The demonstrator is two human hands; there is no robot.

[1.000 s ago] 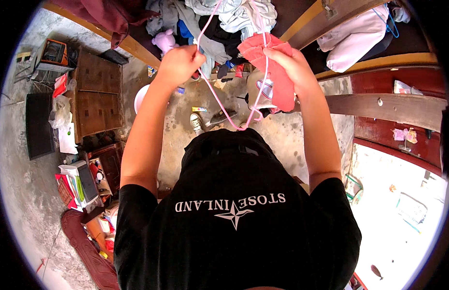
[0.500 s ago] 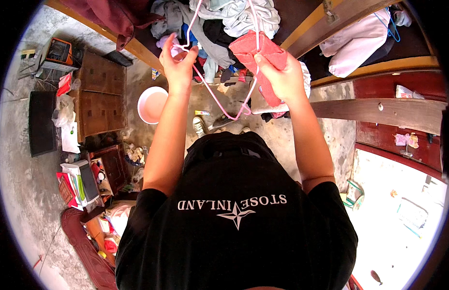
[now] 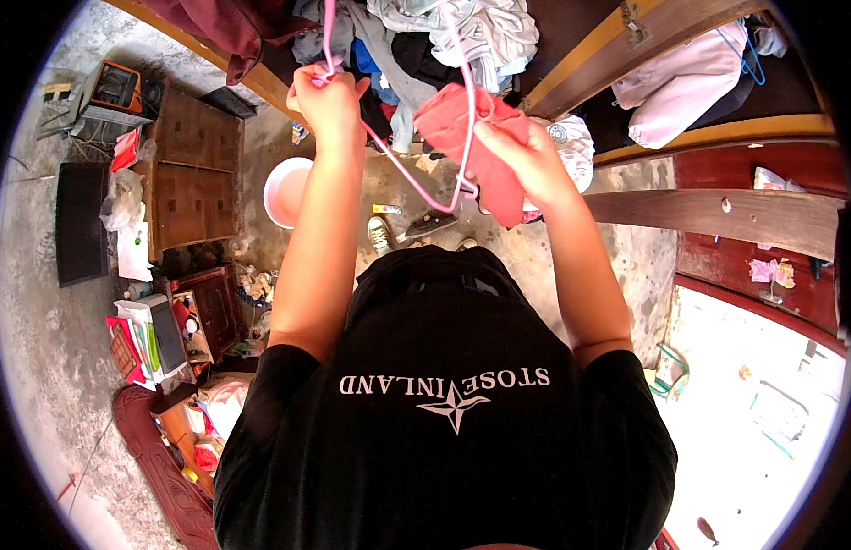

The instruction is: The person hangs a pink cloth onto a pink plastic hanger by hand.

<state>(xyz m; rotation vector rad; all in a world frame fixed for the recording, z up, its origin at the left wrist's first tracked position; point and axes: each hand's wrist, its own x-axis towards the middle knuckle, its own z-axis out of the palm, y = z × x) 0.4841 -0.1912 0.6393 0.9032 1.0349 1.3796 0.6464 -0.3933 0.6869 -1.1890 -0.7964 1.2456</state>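
Note:
A pink clothes hanger [image 3: 407, 185] is held up in front of me, its top running out past the upper edge of the picture. My left hand [image 3: 329, 115] is closed round the hanger's left side, near a bend in it. In my right hand [image 3: 532, 163] is a folded red cloth [image 3: 505, 194], pinched under the thumb. The hanger's right side crosses in front of the cloth, close to my thumb; whether those fingers also grip the hanger is hidden.
Beyond my hands, a heap of clothes [image 3: 476, 41] lies in a wooden wardrobe with an open door [image 3: 618, 46]. A pink-white bucket [image 3: 285, 194] and a dark shoe [image 3: 431, 225] are on the floor. Brown cabinets [image 3: 198, 174] line the left; a wooden plank [image 3: 719, 215] juts from the right.
My left hand, fingers spread before, has closed on the hanger's side. The hanger has shifted slightly left and tilted. My right hand and the cloth have moved a little lower.

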